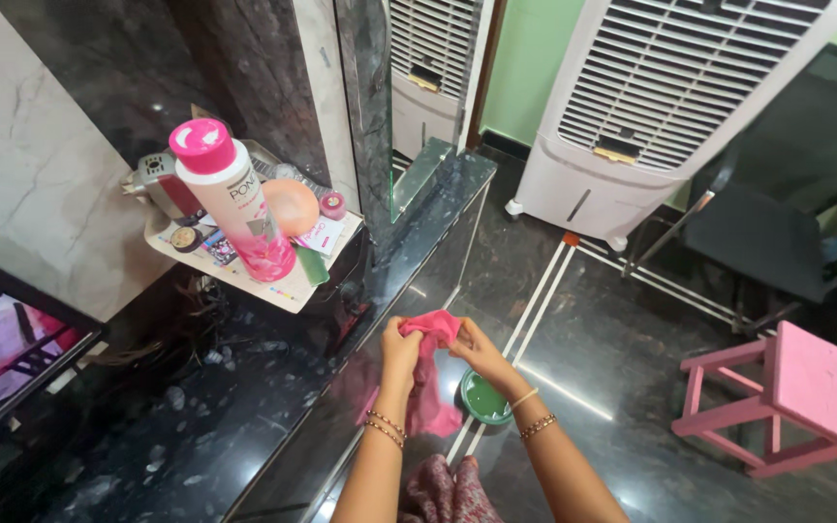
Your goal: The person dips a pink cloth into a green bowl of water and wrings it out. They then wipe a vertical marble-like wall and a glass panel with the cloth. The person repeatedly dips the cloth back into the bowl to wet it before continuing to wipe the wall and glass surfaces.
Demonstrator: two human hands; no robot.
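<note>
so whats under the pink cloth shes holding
A green bowl sits on the dark floor below the pink cloth, held by the left hand and right hand. The cloth covers the bowl's left edge.

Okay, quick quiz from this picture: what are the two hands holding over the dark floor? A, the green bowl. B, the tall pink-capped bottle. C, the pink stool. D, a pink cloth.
D: the left hand and right hand both pinch the bunched pink cloth, which hangs between them above the green bowl on the floor.
</note>
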